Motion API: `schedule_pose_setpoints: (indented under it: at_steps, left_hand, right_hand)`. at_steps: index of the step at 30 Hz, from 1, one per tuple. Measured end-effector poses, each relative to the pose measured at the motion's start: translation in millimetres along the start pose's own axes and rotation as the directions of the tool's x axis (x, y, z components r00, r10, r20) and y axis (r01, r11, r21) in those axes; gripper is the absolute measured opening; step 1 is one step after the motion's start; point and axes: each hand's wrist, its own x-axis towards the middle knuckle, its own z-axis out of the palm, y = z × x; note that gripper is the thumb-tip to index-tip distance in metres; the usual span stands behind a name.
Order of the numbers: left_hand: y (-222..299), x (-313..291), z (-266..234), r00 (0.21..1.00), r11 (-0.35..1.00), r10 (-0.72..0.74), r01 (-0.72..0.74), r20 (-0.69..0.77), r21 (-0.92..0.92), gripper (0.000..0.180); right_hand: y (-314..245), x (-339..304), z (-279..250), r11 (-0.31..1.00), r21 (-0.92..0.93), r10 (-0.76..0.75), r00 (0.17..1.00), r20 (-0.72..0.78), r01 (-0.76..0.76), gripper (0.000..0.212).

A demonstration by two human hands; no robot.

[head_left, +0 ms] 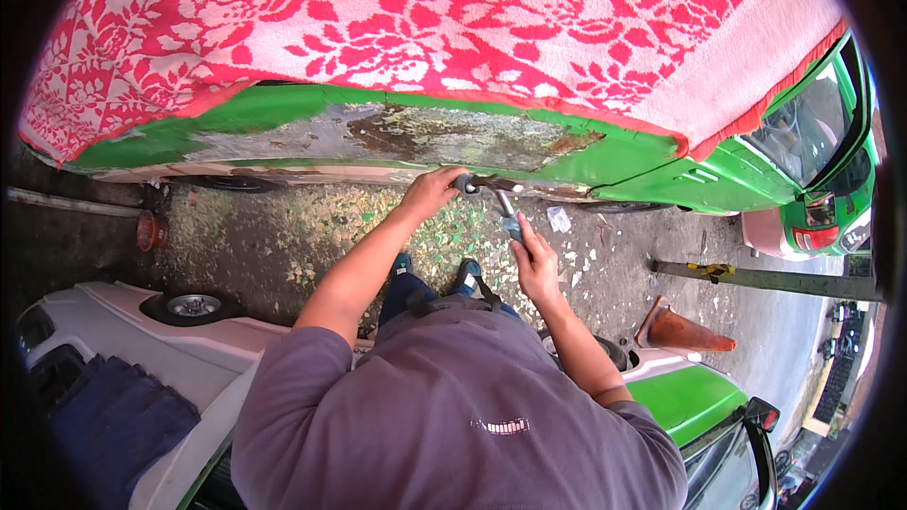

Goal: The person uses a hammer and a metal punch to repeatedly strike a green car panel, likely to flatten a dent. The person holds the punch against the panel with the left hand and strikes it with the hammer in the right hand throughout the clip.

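From up here I see my left hand [430, 191] closed around a dark chisel-like tool [469, 185], its tip pressed to the rusted, stripped strip of the green car body [397, 137] just under the red flowered blanket [453, 19]. My right hand [536, 264] is wrapped tight on a hammer [508, 212], head near the tool's end. I reckon a glancing blow could catch my left knuckles, or the tip could skid off rust and gouge sound paint; flakes [378, 217] on the ground suggest chips may fly.
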Motion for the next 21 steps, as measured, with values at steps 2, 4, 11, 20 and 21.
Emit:
schedule_pose_setpoints:
  at_steps: [2, 4, 11, 20, 21]
  left_hand:
    - [-2.1, 0.0, 1.3, 0.998, 0.999, 0.036, -0.036, -0.055, 0.002, 0.045]
    - [-3.1, 0.4, 0.8, 0.998, 1.0, 0.027, -0.028, -0.061, -0.01, 0.045]
    - [-10.3, 4.2, -1.2, 0.992, 0.998, 0.059, -0.058, -0.114, 0.016, 0.045]
    - [-10.4, 4.7, -2.8, 0.992, 0.999, 0.013, -0.017, -0.122, -0.033, 0.045]
    - [-10.8, 6.1, -4.1, 0.992, 0.999, -0.001, -0.003, -0.123, -0.036, 0.046]
  right_hand:
    - [-1.1, -0.5, 1.0, 0.988, 0.017, -0.151, 0.979, -0.133, 0.155, 0.052]
    - [-1.6, -0.3, 1.8, 0.985, -0.013, -0.17, 0.98, -0.108, 0.17, 0.052]
    - [-4.1, 10.0, 3.4, 0.975, 0.02, -0.218, 0.967, -0.134, 0.223, 0.054]
    - [-4.9, 22.9, -3.6, 0.975, -0.064, -0.217, 0.971, -0.103, 0.211, 0.054]
    - [-5.9, 21.2, -3.7, 0.969, -0.076, -0.243, 0.965, -0.099, 0.236, 0.054]
